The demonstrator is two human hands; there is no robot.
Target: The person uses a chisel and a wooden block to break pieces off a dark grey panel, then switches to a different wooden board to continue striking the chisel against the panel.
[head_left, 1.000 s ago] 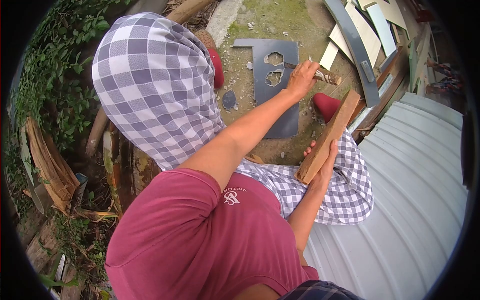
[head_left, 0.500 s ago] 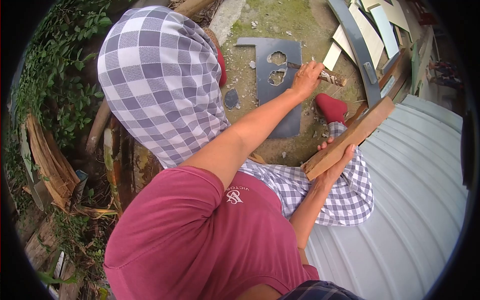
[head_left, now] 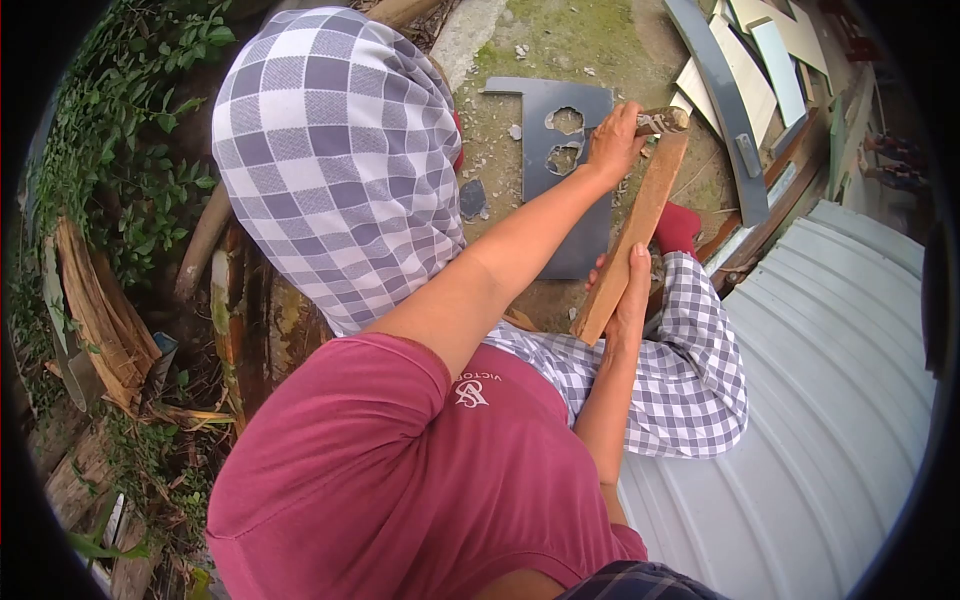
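My left hand [head_left: 614, 148] is closed around a chisel-like tool with a rough wooden handle [head_left: 668, 121], its grip wrapped in pale material. Its working end is hidden by the hand. Under that hand lies a dark grey panel [head_left: 567, 225] with two jagged holes cut through it, on the mossy concrete. My right hand [head_left: 630, 292] grips a thick wooden block [head_left: 637, 220] near its lower end. The block's upper end is right at the butt of the tool handle and overlaps it in this view.
Strips and offcuts of board [head_left: 742, 90] are piled at upper right. Corrugated metal sheeting [head_left: 800, 400] spreads at lower right. My checkered knee [head_left: 335, 150] rises left of the panel; red-socked foot [head_left: 678, 228] is beside the block. Leafy plants [head_left: 130, 130] and split logs [head_left: 95, 310] lie left.
The wooden block has swung up and left to a steeper angle, its upper end now at the tool handle. My left hand keeps its hold, with the handle tilted slightly higher.
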